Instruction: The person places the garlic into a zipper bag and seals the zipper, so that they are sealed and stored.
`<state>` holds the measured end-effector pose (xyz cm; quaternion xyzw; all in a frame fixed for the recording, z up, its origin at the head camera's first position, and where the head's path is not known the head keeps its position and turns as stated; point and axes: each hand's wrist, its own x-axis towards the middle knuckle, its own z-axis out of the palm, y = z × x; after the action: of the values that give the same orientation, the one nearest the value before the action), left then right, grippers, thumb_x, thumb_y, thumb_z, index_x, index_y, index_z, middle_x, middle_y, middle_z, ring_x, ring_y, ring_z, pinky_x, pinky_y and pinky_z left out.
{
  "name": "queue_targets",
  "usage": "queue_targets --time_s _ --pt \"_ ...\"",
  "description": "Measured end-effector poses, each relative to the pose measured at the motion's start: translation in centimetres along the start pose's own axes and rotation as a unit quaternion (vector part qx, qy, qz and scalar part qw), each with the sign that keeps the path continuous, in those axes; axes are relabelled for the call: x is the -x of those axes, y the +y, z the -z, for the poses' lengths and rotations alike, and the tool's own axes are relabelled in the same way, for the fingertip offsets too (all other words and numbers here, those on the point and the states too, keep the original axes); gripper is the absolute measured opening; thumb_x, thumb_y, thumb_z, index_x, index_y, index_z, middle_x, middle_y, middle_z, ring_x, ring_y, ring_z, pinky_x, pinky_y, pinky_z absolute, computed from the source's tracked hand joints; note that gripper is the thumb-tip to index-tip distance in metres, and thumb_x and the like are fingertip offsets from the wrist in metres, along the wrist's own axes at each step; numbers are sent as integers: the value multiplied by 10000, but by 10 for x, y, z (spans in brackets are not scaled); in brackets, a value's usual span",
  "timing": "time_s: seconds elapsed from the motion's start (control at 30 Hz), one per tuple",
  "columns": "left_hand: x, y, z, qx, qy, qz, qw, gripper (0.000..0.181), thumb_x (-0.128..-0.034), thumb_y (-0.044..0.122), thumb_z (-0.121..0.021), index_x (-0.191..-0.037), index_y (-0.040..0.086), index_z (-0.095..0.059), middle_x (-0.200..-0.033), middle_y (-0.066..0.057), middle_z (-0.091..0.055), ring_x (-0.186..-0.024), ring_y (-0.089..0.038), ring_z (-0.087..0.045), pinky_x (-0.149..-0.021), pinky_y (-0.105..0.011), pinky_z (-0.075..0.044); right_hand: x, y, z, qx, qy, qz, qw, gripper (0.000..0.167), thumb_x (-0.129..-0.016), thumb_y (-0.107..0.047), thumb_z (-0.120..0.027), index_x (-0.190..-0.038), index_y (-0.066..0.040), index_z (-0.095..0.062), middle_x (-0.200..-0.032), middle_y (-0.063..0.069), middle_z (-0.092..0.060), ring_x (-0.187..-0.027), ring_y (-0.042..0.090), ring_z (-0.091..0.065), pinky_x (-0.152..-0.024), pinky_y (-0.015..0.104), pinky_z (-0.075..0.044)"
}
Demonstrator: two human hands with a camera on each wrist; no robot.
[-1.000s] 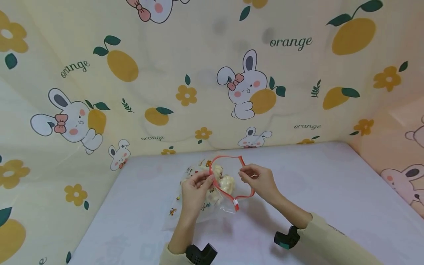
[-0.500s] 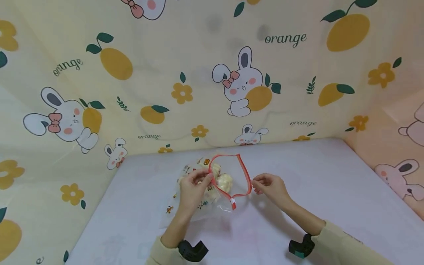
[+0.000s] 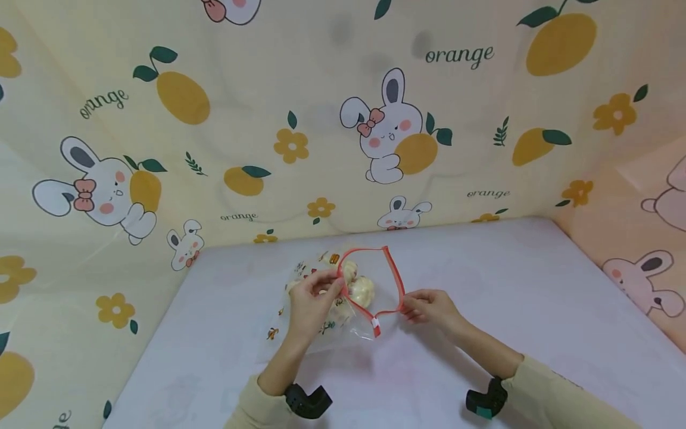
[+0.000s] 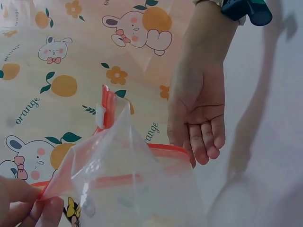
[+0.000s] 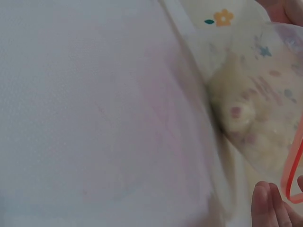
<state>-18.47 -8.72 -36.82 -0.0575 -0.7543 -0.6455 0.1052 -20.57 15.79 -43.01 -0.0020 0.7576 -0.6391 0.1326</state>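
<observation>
A clear zip bag with cartoon prints and a red zip rim lies on its side on the table, its mouth spread wide toward the right. Inside are several pale cream, ribbed bulbs that look like garlic. A white slider sits at the near end of the zip. My left hand pinches the left part of the red rim between thumb and fingers. At the lower right of the mouth, my right hand has the rim between its thumb and fairly straight fingers.
A white cloth covers the table. Behind it rises a yellow curtain printed with rabbits and oranges, and a peach one stands at the right. Black wrist cameras sit by both cuffs.
My right hand has gone from the upper right of the rim down to its lower right corner, moving off it and then back to touch. My left hand keeps its pinch.
</observation>
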Motion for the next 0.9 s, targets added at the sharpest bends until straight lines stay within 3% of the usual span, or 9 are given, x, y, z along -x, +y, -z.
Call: queue_targets --time_s 0.43,0.9 --pt "6 -8 -12 61 -156 -98 9998 167 -852 31 -696 -997 -52 -692 -926 -263 -704 -738 19 -619 -657 -88 -548 -5 5 -3 -403 -131 -149 9990 385 -936 -75 -590 -1182 214 -527 -738 -37 -707 -643 37 -658 -659 211 -613" --pt "12 -15 -26 -9 -470 -83 9989 168 -860 38 -686 -1007 -44 -693 -956 -246 -700 -768 3 -609 -671 -88 -552 -7 8 -2 -400 -78 -190 9990 391 -924 -65 -606 -1193 207 -527 -726 -68 -708 -618 32 -649 -661 214 -610"
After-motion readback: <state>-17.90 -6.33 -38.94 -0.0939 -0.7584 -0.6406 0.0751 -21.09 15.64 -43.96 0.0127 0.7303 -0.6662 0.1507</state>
